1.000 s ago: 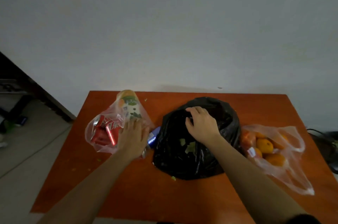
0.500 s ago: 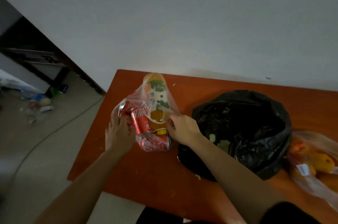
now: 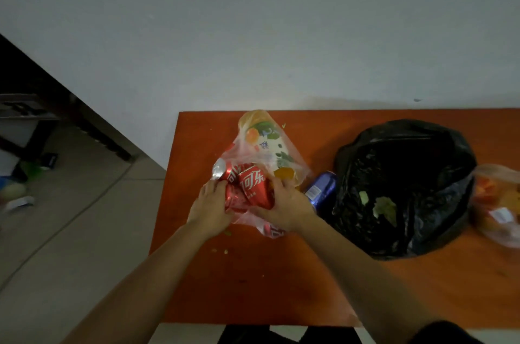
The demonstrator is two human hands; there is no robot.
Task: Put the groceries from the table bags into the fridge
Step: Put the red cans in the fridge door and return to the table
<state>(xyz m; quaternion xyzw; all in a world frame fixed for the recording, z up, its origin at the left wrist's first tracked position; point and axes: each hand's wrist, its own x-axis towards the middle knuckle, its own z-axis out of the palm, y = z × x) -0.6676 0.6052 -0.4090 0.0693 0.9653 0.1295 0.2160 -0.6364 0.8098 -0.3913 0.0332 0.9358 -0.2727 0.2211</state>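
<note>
right now the clear bag (image 3: pixel 264 163) of drinks sits at the left end of the orange table (image 3: pixel 281 281), and i have both hands at its near end. red cola cans (image 3: pixel 247 189) are bunched at the mouth, with a juice bottle (image 3: pixel 264 141) lying behind them toward the far edge. my left hand (image 3: pixel 209 210) grips the plastic and cans from the left, fingers curled round them; my right hand (image 3: pixel 282 210) closes on the same bundle from the right, thumb over a can. just right of the bag a blue can (image 3: pixel 320 189) lies loose on the table, touching the black bag (image 3: pixel 405 191). further right, at the frame's edge, a second clear bag (image 3: pixel 498 203) holds orange fruit, blurred.

i judge this an early step: getting into the first bag, nothing yet carried off. the fridge is not in view. next i need either to work the plastic back and lift cans free, or gather the neck and carry the whole bag. the film is thin and the cans heavy, so a firm grip from below seems wise.
</note>
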